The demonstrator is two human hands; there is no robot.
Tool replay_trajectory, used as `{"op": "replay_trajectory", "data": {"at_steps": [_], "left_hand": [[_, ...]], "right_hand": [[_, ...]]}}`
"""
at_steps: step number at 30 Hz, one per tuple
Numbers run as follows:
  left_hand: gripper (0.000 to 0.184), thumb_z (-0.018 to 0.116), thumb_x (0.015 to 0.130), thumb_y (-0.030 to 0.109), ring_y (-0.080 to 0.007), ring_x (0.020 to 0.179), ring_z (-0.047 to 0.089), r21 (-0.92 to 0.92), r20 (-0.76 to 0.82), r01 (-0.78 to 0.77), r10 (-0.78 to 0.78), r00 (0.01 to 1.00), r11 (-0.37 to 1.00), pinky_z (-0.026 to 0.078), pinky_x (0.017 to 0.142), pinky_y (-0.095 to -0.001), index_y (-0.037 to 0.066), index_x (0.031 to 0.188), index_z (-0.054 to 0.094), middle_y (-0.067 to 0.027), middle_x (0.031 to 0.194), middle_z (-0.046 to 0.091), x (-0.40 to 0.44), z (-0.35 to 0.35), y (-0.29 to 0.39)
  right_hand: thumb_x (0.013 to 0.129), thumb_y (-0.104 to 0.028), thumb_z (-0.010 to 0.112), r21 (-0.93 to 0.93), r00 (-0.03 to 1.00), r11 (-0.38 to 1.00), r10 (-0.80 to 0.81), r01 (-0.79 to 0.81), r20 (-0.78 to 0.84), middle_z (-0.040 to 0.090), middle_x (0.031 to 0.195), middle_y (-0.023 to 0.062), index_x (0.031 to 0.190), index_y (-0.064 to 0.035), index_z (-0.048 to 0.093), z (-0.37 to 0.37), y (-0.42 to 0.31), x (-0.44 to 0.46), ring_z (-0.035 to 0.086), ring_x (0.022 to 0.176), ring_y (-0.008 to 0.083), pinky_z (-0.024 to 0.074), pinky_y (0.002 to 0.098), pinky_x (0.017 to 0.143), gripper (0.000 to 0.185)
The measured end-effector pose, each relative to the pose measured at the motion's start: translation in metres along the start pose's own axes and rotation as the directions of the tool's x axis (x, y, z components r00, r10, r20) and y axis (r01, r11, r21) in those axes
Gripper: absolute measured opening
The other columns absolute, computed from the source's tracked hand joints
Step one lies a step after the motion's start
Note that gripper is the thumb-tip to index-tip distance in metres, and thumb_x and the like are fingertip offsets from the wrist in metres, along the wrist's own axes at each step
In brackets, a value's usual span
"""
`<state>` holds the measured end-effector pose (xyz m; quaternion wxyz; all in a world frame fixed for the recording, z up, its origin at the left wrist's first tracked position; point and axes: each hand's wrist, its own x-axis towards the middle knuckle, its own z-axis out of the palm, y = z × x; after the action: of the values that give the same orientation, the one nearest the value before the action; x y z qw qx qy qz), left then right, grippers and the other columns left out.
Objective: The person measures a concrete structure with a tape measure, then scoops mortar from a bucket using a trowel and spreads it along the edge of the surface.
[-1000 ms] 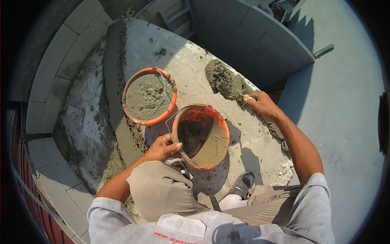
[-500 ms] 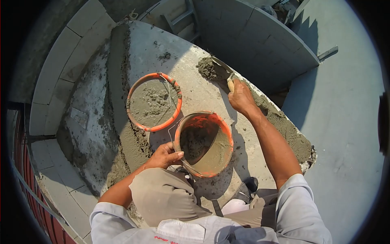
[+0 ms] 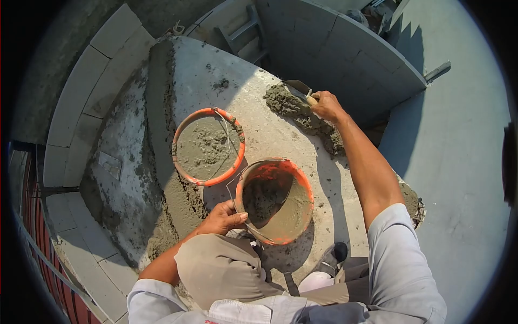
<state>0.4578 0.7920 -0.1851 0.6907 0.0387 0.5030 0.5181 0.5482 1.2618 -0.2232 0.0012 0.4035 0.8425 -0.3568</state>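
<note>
My left hand (image 3: 222, 217) grips the left rim of a tilted orange bucket (image 3: 274, 171), its thumb over the edge. Wet grey mortar coats that bucket's inner wall, and its bottom lies in shadow. In my right hand (image 3: 327, 107) is the wooden handle of a trowel (image 3: 299, 86). The trowel's metal blade is at the outer edge of the slab, against a lumpy ridge of mortar (image 3: 288, 103). A second orange bucket (image 3: 242, 147), filled with mortar, stands just beyond the first.
A long mortar strip (image 3: 162, 119) runs across the concrete slab (image 3: 253, 108) on the left. Grey block walls (image 3: 75, 124) curve around the left side. Beyond the slab's far edge stands another block wall (image 3: 345, 54). A smooth grey surface (image 3: 458, 162) lies to the right.
My right hand has lifted slightly with the trowel, and its blade shows more plainly above the mortar. My left hand keeps its hold on the bucket; the whole view has shifted a little.
</note>
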Motion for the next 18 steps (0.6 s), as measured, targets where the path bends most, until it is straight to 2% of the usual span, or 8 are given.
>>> {"op": "replay_trajectory", "data": {"at_steps": [3,6,7,10,13,16,17,18], "left_hand": [[0.032,0.074,0.099,0.011,-0.023,0.11,0.073,-0.013,0.028,0.0,0.001,1.0,1.0,0.059,0.1,-0.0452,0.002,0.128,0.066,-0.0102,0.121,0.074,0.001,0.003,0.003],[0.034,0.074,0.099,0.011,-0.024,0.111,0.073,0.009,0.023,0.005,-0.006,1.0,1.0,0.06,0.1,-0.0459,0.0,0.129,0.065,-0.0118,0.123,0.074,0.004,0.002,0.004],[0.034,0.075,0.099,0.012,-0.0242,0.111,0.073,0.022,0.023,0.015,-0.015,1.0,1.0,0.06,0.1,-0.0459,0.0,0.129,0.065,-0.0122,0.123,0.074,0.007,-0.002,0.001],[0.035,0.075,0.098,0.012,-0.0245,0.111,0.073,0.035,0.019,0.025,-0.025,0.999,0.999,0.06,0.099,-0.0454,-0.001,0.13,0.064,-0.0128,0.123,0.074,0.007,-0.003,0.0],[0.036,0.075,0.098,0.012,-0.0244,0.111,0.073,0.028,0.011,0.017,-0.017,1.0,0.999,0.06,0.099,-0.045,-0.001,0.13,0.065,-0.0129,0.122,0.075,0.006,0.0,0.005],[0.033,0.073,0.099,0.011,-0.0225,0.108,0.073,0.021,0.017,0.024,-0.024,1.0,1.0,0.061,0.098,-0.0423,0.001,0.13,0.065,-0.011,0.121,0.074,0.004,0.004,0.004],[0.032,0.073,0.1,0.011,-0.0216,0.107,0.073,0.021,0.018,0.014,-0.014,1.0,1.0,0.061,0.097,-0.041,0.001,0.13,0.065,-0.0101,0.12,0.074,0.004,0.003,0.006],[0.034,0.074,0.099,0.012,-0.0227,0.108,0.073,0.029,0.011,0.012,-0.012,1.0,1.0,0.061,0.098,-0.0425,0.001,0.13,0.065,-0.0112,0.121,0.074,0.003,0.001,0.006]], "right_hand": [[0.084,-0.01,0.064,-0.055,0.999,0.998,-0.033,0.034,0.025,0.076,0.113,0.0242,0.118,-0.0015,0.075,-0.004,-0.001,-0.007,0.072,0.111,0.0411,0.0558,0.0459,0.094,0.037],[0.084,-0.011,0.065,0.0,0.988,0.997,-0.082,0.083,-0.132,0.075,0.115,0.0241,0.121,-0.0031,0.073,0.016,0.023,-0.01,0.071,0.111,0.0418,0.0546,0.0486,0.096,0.039],[0.085,-0.011,0.066,-0.042,0.996,0.999,-0.032,0.028,-0.087,0.074,0.118,0.0271,0.134,-0.0012,0.069,0.019,0.024,-0.007,0.071,0.113,0.041,0.0531,0.0456,0.099,0.049],[0.086,-0.011,0.064,-0.042,0.997,0.998,0.051,-0.054,-0.061,0.073,0.119,0.0277,0.134,-0.0015,0.068,0.027,0.018,0.003,0.07,0.115,0.0427,0.053,0.046,0.1,0.049],[0.088,-0.011,0.065,-0.058,0.954,0.97,-0.244,0.238,-0.175,0.072,0.119,0.0262,0.131,-0.0027,0.067,0.034,-0.001,0.0,0.068,0.117,0.0434,0.053,0.0519,0.101,0.044],[0.089,-0.011,0.064,-0.095,0.953,0.974,-0.221,0.205,-0.207,0.071,0.121,0.0257,0.134,-0.0023,0.064,0.03,-0.032,0.011,0.067,0.118,0.0448,0.0531,0.0527,0.102,0.046],[0.09,-0.012,0.065,-0.052,0.99,0.998,-0.05,0.043,-0.133,0.072,0.122,0.0258,0.129,-0.0002,0.068,0.015,-0.045,0.008,0.068,0.118,0.0446,0.0546,0.0511,0.101,0.041],[0.09,-0.01,0.063,-0.126,0.991,0.992,-0.025,0.009,-0.129,0.072,0.122,0.0265,0.128,0.001,0.068,0.01,-0.047,0.008,0.068,0.118,0.0442,0.0542,0.0512,0.101,0.04]]}}
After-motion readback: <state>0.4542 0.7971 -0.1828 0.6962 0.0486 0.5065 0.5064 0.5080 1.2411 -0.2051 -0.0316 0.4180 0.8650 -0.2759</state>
